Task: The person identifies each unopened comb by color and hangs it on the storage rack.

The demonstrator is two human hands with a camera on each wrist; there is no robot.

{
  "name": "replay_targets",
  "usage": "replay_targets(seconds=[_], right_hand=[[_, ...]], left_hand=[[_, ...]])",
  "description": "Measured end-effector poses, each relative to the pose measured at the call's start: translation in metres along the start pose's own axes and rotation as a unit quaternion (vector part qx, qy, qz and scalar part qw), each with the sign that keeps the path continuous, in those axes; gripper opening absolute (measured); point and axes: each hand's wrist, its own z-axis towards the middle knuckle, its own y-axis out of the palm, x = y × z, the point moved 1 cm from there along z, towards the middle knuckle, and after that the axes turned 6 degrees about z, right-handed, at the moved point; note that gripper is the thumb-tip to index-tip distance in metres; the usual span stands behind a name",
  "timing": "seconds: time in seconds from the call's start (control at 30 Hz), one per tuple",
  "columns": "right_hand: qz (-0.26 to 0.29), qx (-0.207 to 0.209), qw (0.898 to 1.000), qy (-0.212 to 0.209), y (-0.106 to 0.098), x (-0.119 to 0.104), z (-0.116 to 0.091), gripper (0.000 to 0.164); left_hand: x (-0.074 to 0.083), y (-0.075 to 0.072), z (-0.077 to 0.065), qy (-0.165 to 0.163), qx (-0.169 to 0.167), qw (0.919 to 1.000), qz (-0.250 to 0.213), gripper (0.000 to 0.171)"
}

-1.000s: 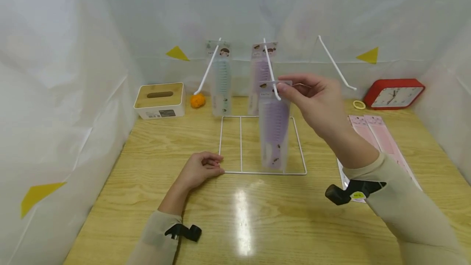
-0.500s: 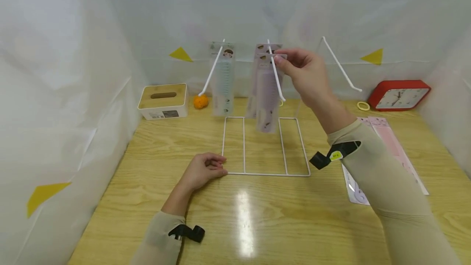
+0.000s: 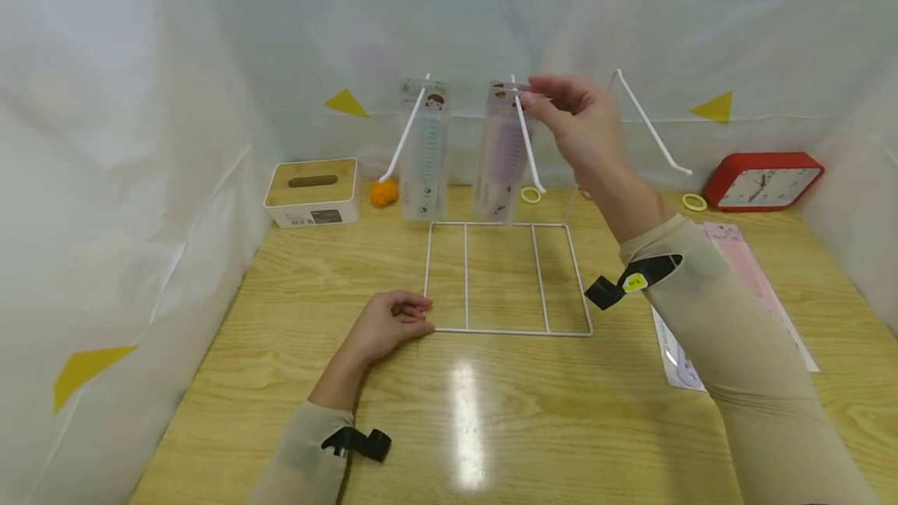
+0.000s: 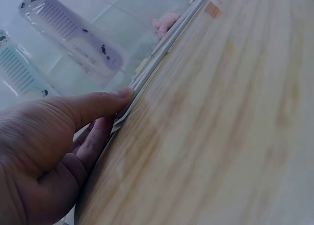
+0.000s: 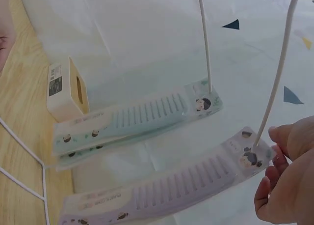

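Observation:
In the head view my right hand (image 3: 578, 119) pinches the top right corner of a packaged purple comb (image 3: 507, 150), its card threaded on the middle white hook (image 3: 528, 139). Another purple pack hangs right behind it, mostly hidden. Packaged green combs (image 5: 142, 112) hang on the left hook (image 3: 405, 139); the right wrist view shows two, one behind the other. On the table, my left hand (image 3: 384, 326) holds the near left corner of the white wire rack base (image 3: 505, 331), thumb on the wire in the left wrist view.
Pink comb packs (image 3: 747, 271) lie on the table at right, partly under my right forearm. A bare hook (image 3: 648, 119) sticks out at the right. Along the back stand a tissue box (image 3: 312, 193), an orange ball (image 3: 383, 193), yellow rings (image 3: 531, 195) and a red clock (image 3: 761, 181).
My right hand has slid the purple comb pack back along the middle hook, away from me, up to the pack behind. The left hand has stayed at the rack's corner.

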Motion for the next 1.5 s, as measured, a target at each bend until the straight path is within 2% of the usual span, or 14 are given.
replay_targets(seconds=[0.2, 0.33, 0.47, 0.6, 0.73, 0.87, 1.13, 1.27, 1.37, 1.5], right_hand=[[0.068, 0.019, 0.996, -0.047, 0.004, -0.019, -0.021, 0.024], [0.155, 0.003, 0.988, -0.023, 0.003, -0.027, -0.047, 0.020], [0.216, -0.037, 0.976, 0.012, 0.001, -0.031, -0.077, 0.016], [0.223, -0.064, 0.973, 0.018, -0.004, -0.029, -0.103, 0.015], [0.217, -0.085, 0.973, -0.004, -0.012, -0.023, -0.128, 0.020], [0.204, -0.137, 0.969, -0.033, -0.025, -0.012, -0.146, 0.026], [0.124, -0.230, 0.965, -0.026, -0.073, 0.019, -0.161, 0.040], [0.012, -0.264, 0.964, 0.017, -0.105, 0.033, -0.151, 0.036], [-0.103, -0.278, 0.954, 0.048, -0.133, 0.046, -0.137, 0.031], [-0.203, -0.270, 0.939, 0.066, -0.171, 0.068, -0.115, 0.034]], left_hand=[[0.001, 0.000, 0.001, 0.000, 0.005, 1.0000, 0.004, 0.036], [0.002, 0.000, 0.002, 0.000, 0.004, 1.0000, 0.004, 0.036], [0.003, 0.000, 0.002, 0.000, 0.005, 1.0000, 0.006, 0.036], [0.003, -0.002, 0.001, 0.001, 0.007, 1.0000, 0.006, 0.037], [0.002, -0.003, 0.000, 0.001, 0.006, 1.0000, 0.006, 0.037], [0.002, -0.003, -0.002, -0.002, 0.008, 1.0000, 0.002, 0.036], [0.000, 0.000, -0.001, -0.006, 0.000, 1.0000, -0.002, 0.037], [0.000, 0.002, 0.001, -0.004, -0.001, 1.0000, -0.003, 0.037], [0.000, 0.003, 0.001, -0.003, -0.001, 1.0000, -0.003, 0.037], [0.001, 0.004, 0.002, -0.001, -0.005, 1.0000, -0.001, 0.037]])
